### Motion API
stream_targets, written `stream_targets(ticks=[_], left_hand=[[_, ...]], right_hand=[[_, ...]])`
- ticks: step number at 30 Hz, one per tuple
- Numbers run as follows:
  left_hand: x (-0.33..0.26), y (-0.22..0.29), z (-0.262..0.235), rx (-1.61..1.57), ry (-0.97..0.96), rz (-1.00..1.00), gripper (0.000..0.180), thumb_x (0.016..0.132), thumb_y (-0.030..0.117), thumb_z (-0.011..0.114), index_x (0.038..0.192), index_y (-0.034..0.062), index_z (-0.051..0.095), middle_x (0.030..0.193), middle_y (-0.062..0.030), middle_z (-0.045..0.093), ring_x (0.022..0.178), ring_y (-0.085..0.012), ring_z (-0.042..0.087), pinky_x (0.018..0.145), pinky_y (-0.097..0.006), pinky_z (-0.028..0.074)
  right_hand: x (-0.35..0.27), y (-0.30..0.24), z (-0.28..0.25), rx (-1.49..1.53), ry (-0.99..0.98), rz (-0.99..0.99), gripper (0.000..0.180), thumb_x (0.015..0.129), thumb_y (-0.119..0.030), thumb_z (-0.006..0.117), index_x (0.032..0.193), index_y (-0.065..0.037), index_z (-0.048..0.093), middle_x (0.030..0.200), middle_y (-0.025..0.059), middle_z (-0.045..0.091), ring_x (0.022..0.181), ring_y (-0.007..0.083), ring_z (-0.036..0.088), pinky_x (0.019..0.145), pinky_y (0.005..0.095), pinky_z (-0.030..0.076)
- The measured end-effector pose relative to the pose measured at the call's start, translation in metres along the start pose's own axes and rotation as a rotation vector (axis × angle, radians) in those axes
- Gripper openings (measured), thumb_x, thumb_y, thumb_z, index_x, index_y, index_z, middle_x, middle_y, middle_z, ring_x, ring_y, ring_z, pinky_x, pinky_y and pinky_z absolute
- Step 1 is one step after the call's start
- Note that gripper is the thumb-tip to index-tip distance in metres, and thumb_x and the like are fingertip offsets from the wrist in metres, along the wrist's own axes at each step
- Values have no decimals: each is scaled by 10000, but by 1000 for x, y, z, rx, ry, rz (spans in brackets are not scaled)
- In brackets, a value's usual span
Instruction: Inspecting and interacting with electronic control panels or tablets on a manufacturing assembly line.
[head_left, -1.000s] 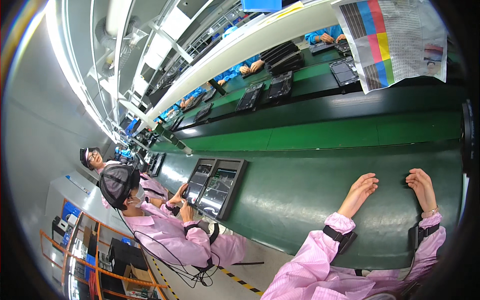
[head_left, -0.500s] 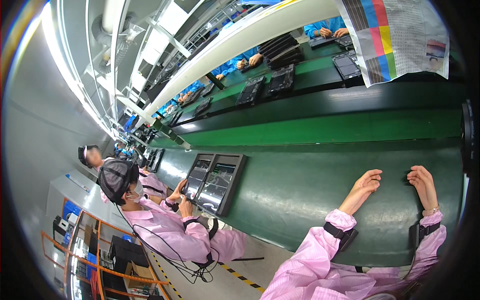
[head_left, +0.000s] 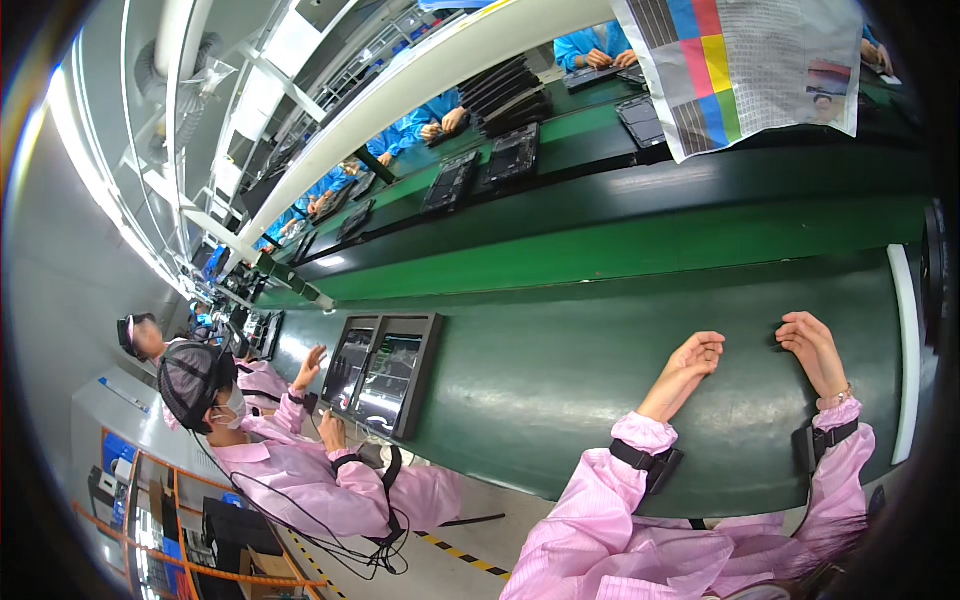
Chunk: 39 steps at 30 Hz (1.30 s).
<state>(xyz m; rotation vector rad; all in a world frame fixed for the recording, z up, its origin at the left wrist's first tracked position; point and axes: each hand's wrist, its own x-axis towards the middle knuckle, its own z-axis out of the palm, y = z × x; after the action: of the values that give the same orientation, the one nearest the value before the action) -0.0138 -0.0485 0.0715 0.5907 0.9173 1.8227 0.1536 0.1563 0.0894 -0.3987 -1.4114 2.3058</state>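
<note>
My left hand (head_left: 688, 366) and my right hand (head_left: 814, 349) both rest on the dark green conveyor belt (head_left: 560, 370), fingers loosely curled, holding nothing. The two hands lie close together, with pink sleeves and black wrist straps behind them. A black framed panel (head_left: 383, 370) lies on the belt well to my left, in front of a neighbouring worker in pink (head_left: 300, 470) whose hands touch its near edge.
A second green line (head_left: 600, 255) runs behind, with several dark panels (head_left: 515, 155) on it and people in blue (head_left: 440, 115) working. A colour chart sheet (head_left: 745, 70) hangs at top right. More workers sit further left (head_left: 140, 335).
My hands stay put on the belt. The black panel has drifted a little along the belt, and the neighbouring worker raised a hand to its edge.
</note>
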Motion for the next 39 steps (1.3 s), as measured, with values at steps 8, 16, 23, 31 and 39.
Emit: stream_targets(ticks=[8,16,23,31,39], left_hand=[[0,0,-5,-43,35,-63,356,809,-2,548,1158,54,506,1006,13,527,893,-63,486,778,-210,392],[0,0,-4,-63,42,-13,339,817,9,553,1148,64,511,993,21,534,899,-58,490,783,-217,392],[0,0,-4,-55,24,-62,365,792,-20,526,1147,59,509,991,10,525,874,-62,477,764,-212,387],[0,0,-4,-51,13,-5,374,785,-13,507,1153,56,500,998,6,511,847,-63,463,751,-207,378],[-1,1,-2,-10,-11,-48,366,791,-14,487,1152,52,493,993,3,507,827,-64,453,746,-205,376]], right_hand=[[1,2,-1,0,-12,22,226,937,-169,475,1071,3,536,911,97,622,860,145,590,790,257,465],[1,2,-2,-6,-7,35,228,936,-169,476,1077,-1,537,911,89,621,866,141,586,789,253,460],[2,2,-2,-17,-4,26,234,935,-178,479,1076,-1,536,906,82,616,866,138,582,783,251,457],[1,1,0,-26,-4,21,255,929,-199,493,1083,0,533,901,74,609,865,132,574,782,245,455],[0,1,0,-23,7,2,258,929,-200,492,1088,-1,528,910,75,605,870,132,571,783,245,454]])
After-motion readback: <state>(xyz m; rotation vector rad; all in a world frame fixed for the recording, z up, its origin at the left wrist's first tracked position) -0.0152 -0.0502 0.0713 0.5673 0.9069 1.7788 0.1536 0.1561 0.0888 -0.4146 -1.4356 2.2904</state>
